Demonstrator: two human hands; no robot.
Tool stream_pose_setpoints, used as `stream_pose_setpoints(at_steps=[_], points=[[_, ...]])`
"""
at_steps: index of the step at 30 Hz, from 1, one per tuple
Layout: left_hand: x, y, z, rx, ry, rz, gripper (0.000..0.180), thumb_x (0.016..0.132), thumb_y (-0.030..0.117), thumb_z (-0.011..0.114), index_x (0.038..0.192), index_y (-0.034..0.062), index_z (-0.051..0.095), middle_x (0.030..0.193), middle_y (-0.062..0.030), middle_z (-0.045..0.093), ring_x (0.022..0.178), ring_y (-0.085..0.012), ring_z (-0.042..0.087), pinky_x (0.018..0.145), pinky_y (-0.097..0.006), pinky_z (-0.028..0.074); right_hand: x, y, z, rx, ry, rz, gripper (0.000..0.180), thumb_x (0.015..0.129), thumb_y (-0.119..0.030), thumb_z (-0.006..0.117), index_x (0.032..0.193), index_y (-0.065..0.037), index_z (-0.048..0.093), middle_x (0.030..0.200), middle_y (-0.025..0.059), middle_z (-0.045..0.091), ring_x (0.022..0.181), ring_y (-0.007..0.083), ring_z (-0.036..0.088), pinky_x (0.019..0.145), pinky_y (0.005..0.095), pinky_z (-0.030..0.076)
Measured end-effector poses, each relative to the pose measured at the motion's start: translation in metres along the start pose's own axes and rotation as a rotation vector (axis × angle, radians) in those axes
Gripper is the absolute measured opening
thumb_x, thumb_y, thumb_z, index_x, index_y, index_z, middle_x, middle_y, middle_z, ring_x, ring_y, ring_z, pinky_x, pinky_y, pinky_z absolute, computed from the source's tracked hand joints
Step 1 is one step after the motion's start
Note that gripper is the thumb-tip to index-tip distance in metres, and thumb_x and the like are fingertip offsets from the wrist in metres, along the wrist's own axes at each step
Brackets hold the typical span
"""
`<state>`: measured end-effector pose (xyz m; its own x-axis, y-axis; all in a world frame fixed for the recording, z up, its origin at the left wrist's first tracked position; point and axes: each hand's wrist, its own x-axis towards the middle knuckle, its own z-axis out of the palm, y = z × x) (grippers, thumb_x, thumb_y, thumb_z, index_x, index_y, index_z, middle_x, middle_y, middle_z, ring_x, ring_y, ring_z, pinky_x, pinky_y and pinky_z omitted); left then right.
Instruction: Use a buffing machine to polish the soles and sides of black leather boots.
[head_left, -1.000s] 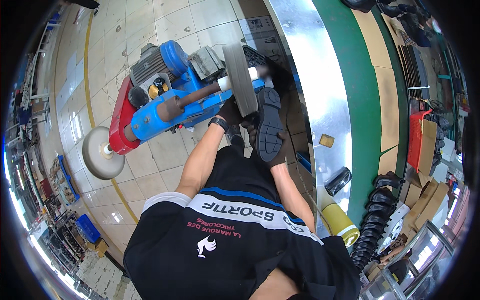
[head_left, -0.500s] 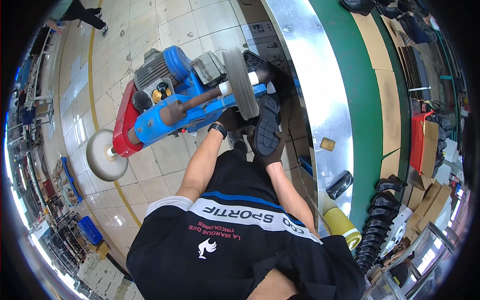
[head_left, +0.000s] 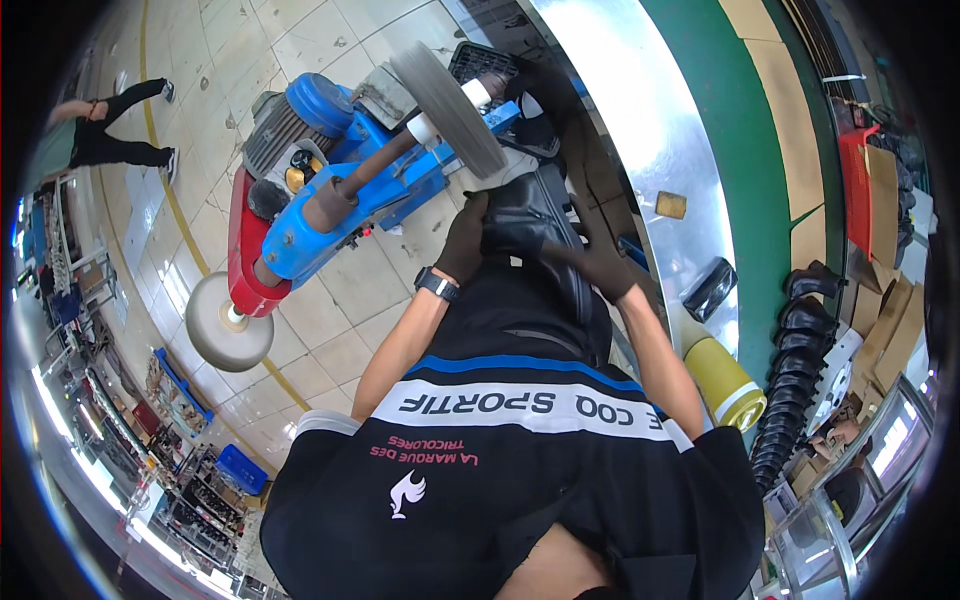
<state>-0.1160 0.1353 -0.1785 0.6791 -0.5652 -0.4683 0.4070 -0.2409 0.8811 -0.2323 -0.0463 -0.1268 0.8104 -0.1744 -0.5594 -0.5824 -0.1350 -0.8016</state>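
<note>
Black shoe (head_left: 515,215): was held near the grey wheel (head_left: 447,108), on the wearer's side. Left hand (head_left: 463,240), dark-gloved: fingers were clamped on the shoe. Right hand (head_left: 603,265): fingers were clamped on its sole side. Blue machine (head_left: 303,240): stood left of the wheel. Metal counter (head_left: 650,120): lay right of it.

- Big dark capitals are carried upside down across the white band (head_left: 540,410) of the black shirt (head_left: 330,520), there at 5 o'clock!
- Just below, at 7 o'clock, two short lines of small red lettering (head_left: 432,452) are shown, upside down too.
- And beneath those, a white bird-shaped emblem (head_left: 407,493) is printed, also at 7 o'clock.
</note>
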Motion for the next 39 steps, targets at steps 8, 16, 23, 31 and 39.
stream_pose_setpoints(at_steps=[8, 16, 23, 31, 39], points=[[0.047, -0.028, -0.044, -0.351, -0.048, -0.038, 0.033, 0.093, 0.030, 0.040, 0.102, 0.0028, 0.056, 0.096, -0.0081, 0.062, 0.085, -0.0145, 0.060, 0.079, -0.028, 0.047, 0.086, -0.008, 0.030, 0.876, -0.217, 0.492, 0.054, 0.083, -0.042, 0.049, 0.118, -0.001, 0.047, 0.101, 0.0134, 0.058, 0.098, 0.0192, 0.054, 0.086, 0.0270, 0.042], [0.066, -0.062, -0.081, 0.665, -0.264, 0.377, 0.044, 0.075, 0.006, 0.060, 0.117, 0.0052, 0.048, 0.116, -0.0153, 0.054, 0.109, -0.0270, 0.051, 0.092, -0.033, 0.040, 0.129, -0.013, 0.044, 0.718, -0.256, 0.684, 0.069, 0.083, -0.067, 0.021, 0.111, -0.011, 0.050, 0.099, 0.0069, 0.055, 0.090, 0.0195, 0.048, 0.078, 0.0428, 0.038], [0.039, -0.065, -0.068, 0.708, -0.454, 0.196, 0.041, 0.079, 0.022, 0.058, 0.119, 0.0140, 0.050, 0.113, -0.0133, 0.057, 0.105, -0.0283, 0.054, 0.090, -0.033, 0.041, 0.115, 0.034, 0.034, 0.603, -0.356, 0.413, 0.081, 0.080, -0.068, 0.034, 0.134, -0.007, 0.030, 0.131, 0.0132, 0.039, 0.120, 0.0214, 0.039, 0.098, 0.0324, 0.032], [0.023, -0.086, -0.072, 0.621, -0.598, 0.065, 0.045, 0.068, 0.008, 0.065, 0.111, 0.0077, 0.053, 0.107, -0.0106, 0.059, 0.098, -0.0229, 0.057, 0.089, -0.032, 0.042, 0.081, 0.044, 0.040, 0.005, -0.211, -0.343, 0.096, 0.060, -0.030, 0.079, 0.134, -0.001, 0.025, 0.127, 0.0178, 0.043, 0.119, 0.0262, 0.041, 0.100, 0.0338, 0.032], [-0.011, -0.086, -0.069, 0.521, -0.256, -0.093, 0.080, 0.038, 0.012, 0.078, 0.114, 0.0077, 0.053, 0.108, -0.0098, 0.056, 0.103, -0.0235, 0.053, 0.090, -0.033, 0.041, 0.074, 0.052, 0.063, 0.302, -0.036, -0.301, 0.087, 0.064, -0.025, 0.076, 0.133, -0.004, 0.028, 0.122, 0.0147, 0.046, 0.114, 0.0213, 0.044, 0.096, 0.0320, 0.034]])
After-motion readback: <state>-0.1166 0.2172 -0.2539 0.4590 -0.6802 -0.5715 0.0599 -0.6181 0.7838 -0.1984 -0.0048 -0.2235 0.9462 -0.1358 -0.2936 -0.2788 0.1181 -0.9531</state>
